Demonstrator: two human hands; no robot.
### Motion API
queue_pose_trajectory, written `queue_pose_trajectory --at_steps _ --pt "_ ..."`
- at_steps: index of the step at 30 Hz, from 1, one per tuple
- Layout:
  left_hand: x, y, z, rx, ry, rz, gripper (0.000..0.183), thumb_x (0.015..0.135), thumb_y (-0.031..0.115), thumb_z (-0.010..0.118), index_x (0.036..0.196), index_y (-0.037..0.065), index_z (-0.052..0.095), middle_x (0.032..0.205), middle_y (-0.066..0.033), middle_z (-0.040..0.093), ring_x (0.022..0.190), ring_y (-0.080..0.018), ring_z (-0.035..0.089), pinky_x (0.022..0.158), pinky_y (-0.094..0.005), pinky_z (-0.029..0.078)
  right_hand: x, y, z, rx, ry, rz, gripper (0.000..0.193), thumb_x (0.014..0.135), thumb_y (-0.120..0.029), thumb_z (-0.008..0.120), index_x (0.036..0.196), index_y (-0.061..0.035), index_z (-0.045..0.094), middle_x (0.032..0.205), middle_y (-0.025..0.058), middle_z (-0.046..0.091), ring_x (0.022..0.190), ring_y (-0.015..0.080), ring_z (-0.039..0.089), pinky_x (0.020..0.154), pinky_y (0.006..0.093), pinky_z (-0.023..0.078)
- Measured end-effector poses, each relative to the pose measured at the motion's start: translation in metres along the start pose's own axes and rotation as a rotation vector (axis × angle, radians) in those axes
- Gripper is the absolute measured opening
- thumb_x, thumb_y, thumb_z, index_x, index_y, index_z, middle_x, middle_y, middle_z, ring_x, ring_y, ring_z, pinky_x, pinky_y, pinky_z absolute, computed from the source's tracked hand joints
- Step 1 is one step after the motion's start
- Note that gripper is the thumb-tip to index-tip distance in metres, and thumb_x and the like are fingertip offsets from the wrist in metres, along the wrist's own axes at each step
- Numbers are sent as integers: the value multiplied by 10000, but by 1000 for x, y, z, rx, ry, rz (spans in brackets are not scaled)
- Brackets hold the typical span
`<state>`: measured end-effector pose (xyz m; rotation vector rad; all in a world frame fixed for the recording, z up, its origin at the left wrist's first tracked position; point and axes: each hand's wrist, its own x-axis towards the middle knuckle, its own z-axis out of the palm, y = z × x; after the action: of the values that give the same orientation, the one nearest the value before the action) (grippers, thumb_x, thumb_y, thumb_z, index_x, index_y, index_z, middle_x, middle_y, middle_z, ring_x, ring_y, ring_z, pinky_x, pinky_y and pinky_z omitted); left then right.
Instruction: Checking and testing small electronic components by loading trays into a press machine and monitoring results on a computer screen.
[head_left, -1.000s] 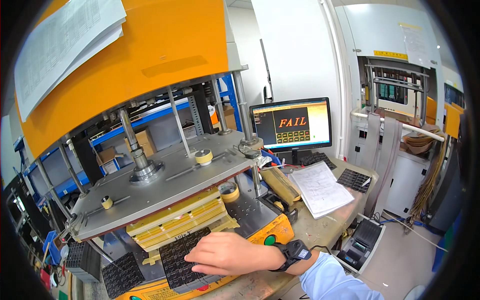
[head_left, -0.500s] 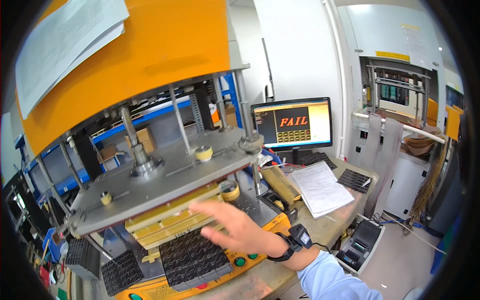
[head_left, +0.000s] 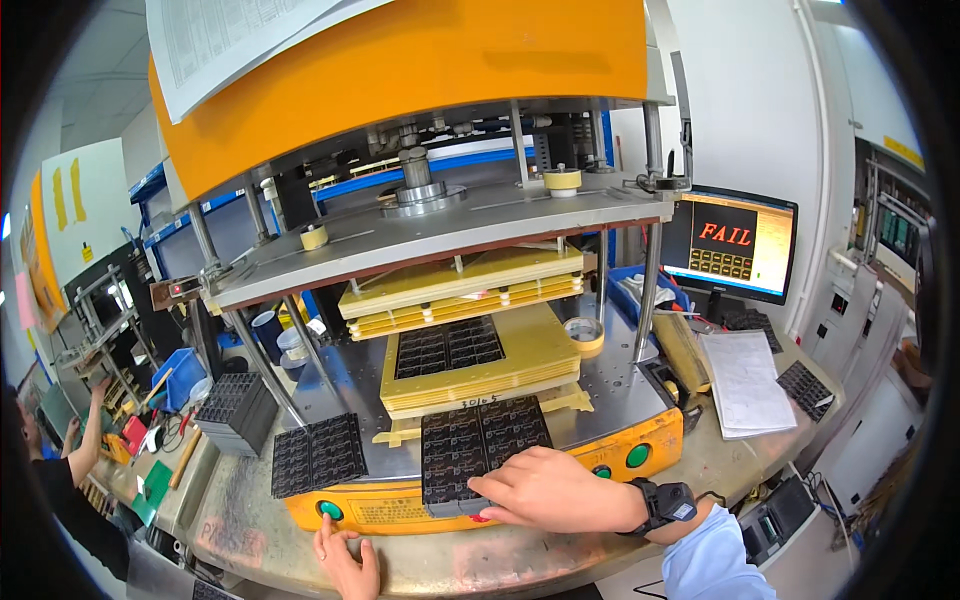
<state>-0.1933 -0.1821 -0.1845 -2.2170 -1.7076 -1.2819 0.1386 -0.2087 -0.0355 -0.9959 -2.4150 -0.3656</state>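
Note:
A stack of black segmented panels (head_left: 455,450) lies at the front of an orange press. My right hand (head_left: 560,490) is at its near right corner, fingertips on the top panel and thumb at the front edge, seemingly pinching it. My left hand (head_left: 348,568) holds nothing; its fingers are apart, with one fingertip just below or touching a green button (head_left: 329,510). Behind the stack, another black panel (head_left: 450,347) sits in the yellow lower fixture (head_left: 540,345). The upper yellow fixture (head_left: 470,290) hangs above it with a gap between. More black panels (head_left: 320,455) lie at the left.
Metal posts (head_left: 650,290) flank the fixtures under a grey plate (head_left: 540,215). A tape roll (head_left: 584,335) stands by the lower fixture. A taller panel stack (head_left: 235,410), a monitor (head_left: 735,240) and paper sheets (head_left: 745,385) surround the press. Another person's arm (head_left: 88,435) shows far left.
The view has swung left. My right hand has come down from beside the fixture onto the black stack. My left hand has entered. The fixtures now stand apart, showing the panel inside.

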Motion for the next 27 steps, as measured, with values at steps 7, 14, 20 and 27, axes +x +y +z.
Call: queue_pose_trajectory --at_steps 7,14,20,27 --pt "-1 1 -1 38 47 -63 306 896 251 662 1095 24 609 1189 -213 601 1191 -443 465 1095 -536 320 -1 -1 1 13 15 -7 297 917 -314 635 1043 -47 608 732 57 640 712 240 641 640 363 506" --pt "1 7 -1 48 61 31 250 907 241 655 1030 25 635 1224 -221 609 1175 -448 485 1079 -539 336 -1 2 5 -3 40 -11 271 906 -306 647 960 -50 578 695 67 626 688 241 635 611 361 509" --pt "-2 1 0 -40 179 81 211 935 230 617 970 24 649 1122 -212 636 1100 -413 538 987 -497 406 -3 3 8 -13 63 19 264 893 -308 660 885 -61 567 674 68 617 673 242 634 600 363 510" --pt "-6 0 -5 -209 87 -89 265 976 233 595 886 -9 655 862 -162 661 839 -326 607 802 -418 472 -1 4 17 -13 8 4 354 949 -341 588 1118 -32 622 744 70 610 730 235 629 672 331 490"
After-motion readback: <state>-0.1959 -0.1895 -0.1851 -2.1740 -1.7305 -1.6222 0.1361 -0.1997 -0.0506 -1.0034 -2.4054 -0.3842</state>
